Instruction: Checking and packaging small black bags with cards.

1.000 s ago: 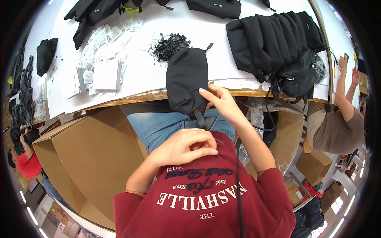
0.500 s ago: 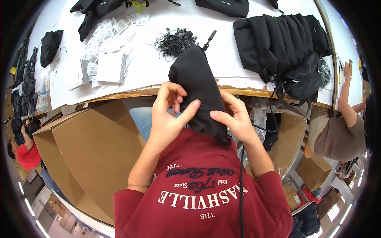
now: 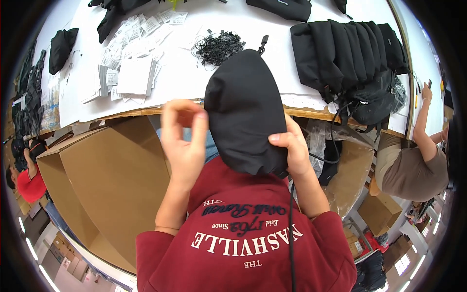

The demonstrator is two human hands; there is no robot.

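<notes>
A black fabric pouch (image 3: pixel 245 114) stands upright before me, its broad flat side showing. A cord with a black pull tab (image 3: pixel 263 43) sticks out at its far end. My right hand (image 3: pixel 293 146) grips the pouch's right edge, thumb on the front and fingers hidden behind. Just off the left edge is my left hand (image 3: pixel 185 138), slightly blurred. Its fingers are bent and the thumb stands apart from them, with nothing visible in the hand.
The white table (image 3: pixel 180 85) holds stacked white tags (image 3: pixel 136 78), tangled black strings (image 3: pixel 219 47) and a row of black bags (image 3: pixel 345 53). An open cardboard box (image 3: pixel 107 180) stands at lower left. A co-worker (image 3: pixel 411 165) is at the right, another person (image 3: pixel 31 180) at far left.
My left hand has come off the pouch and moved left. The pouch now faces me more broadly and looks fuller. My right hand keeps its hold on the right edge.
</notes>
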